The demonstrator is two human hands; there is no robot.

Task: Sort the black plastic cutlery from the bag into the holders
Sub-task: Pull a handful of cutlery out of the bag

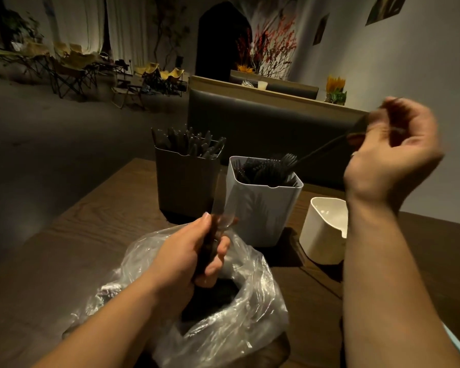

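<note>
A dimly lit café room, seen over a dark wooden table (91, 235) with a visible grain. A person's two bare forearms reach over it.

A crumpled clear plastic bag (239, 322) lies at the near edge, its mouth open on a dark heap of black plastic cutlery inside. The left hand (197, 251) is just above the bag, its fingers and thumb curled tight around a bundle of black handles (209, 240) held upright.

The right hand (391, 152) is raised to the right and blurred. Its fingers are curled in, pinching the handle end of a black fork (319, 148). The fork slants down and left, so its tines sit at the mouth of the white holder (260, 208), among the forks already standing there. Whether they touch cannot be told.

Just left of the white holder stands a dark grey holder (186, 184) packed with upright black cutlery. To the right, near the right forearm, stands a cream holder (322, 235).

Behind the table is a dark padded booth back (263, 123) with a wooden top rail. Beyond it are red-berried branches (271, 46), a sunflower (335, 83) and a tall dark arch (221, 38). Across the grey floor (51, 128) to the left stand folding camp chairs (72, 62) in front of pale curtains (122, 27). Pictures (385, 7) hang on the right-hand wall.
</note>
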